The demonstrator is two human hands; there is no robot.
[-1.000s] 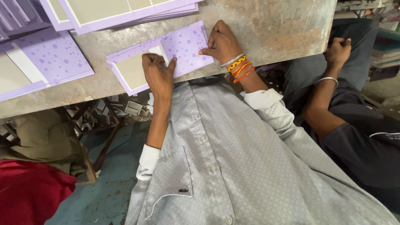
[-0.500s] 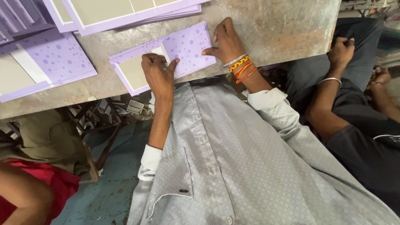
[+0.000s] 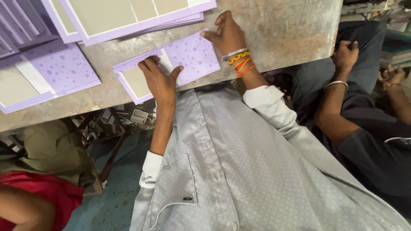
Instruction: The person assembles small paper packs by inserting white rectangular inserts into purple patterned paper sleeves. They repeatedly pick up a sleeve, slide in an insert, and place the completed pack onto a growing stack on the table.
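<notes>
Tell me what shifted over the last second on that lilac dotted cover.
Hardly anything. The left hand stays flat on the lilac dotted folded card cover, and the right hand keeps pressing its far corner. At the right edge, a co-worker's second hand has come into view. The cover has not moved.

Soft daylight is falling evenly on the tabletop [image 3: 278, 34]; shadows are deepening beneath it, edges blurring slightly.
</notes>
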